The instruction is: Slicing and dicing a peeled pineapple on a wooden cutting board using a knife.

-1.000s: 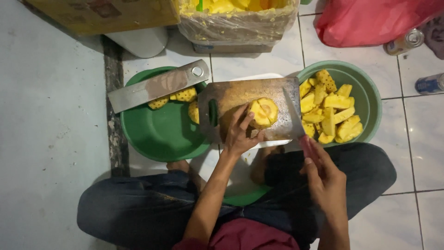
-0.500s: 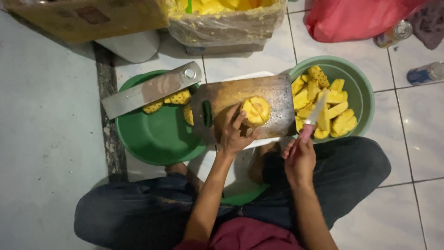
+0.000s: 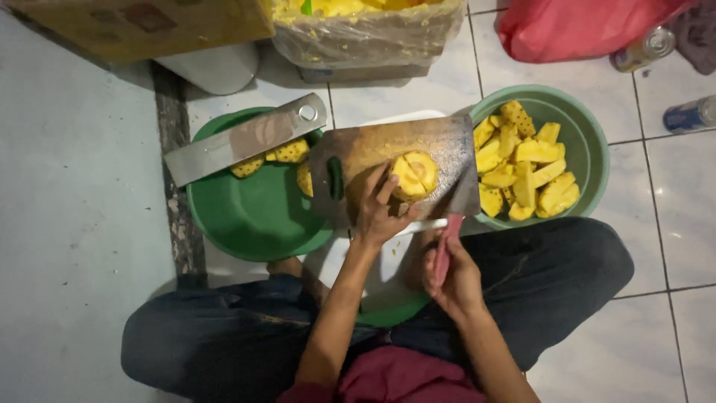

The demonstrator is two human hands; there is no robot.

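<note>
The person is sitting cross-legged on the tiled floor [image 3: 693, 224], dark trousers filling the near edge of the view. Nearest, the right hand [image 3: 451, 272] is curling closed around a pink-handled knife [image 3: 446, 246], its grip shut on the handle (the blade is hard to make out against the board's edge). Just beyond and to the left, the left hand [image 3: 377, 213] is resting on the wooden cutting board [image 3: 373, 149], fingers spread and pressing against the peeled pineapple piece [image 3: 415, 174], which is lying near the middle of the board with its cut face showing; that grip is open, steadying rather than wrapping. The board is bridging two green basins: the left basin [image 3: 253, 216] is holding a few bits of pineapple peel [image 3: 287, 151] near its far rim, with a broad metal cleaver [image 3: 242, 139] lying across that rim, while the right basin [image 3: 589, 142] is holding a heap of yellow pineapple chunks [image 3: 522, 168]. Farther off, a plastic-wrapped crate of fruit [image 3: 365, 33] is sitting beside a cardboard box [image 3: 142, 22], and a red bag [image 3: 574, 30] is lying at the far right.
</note>
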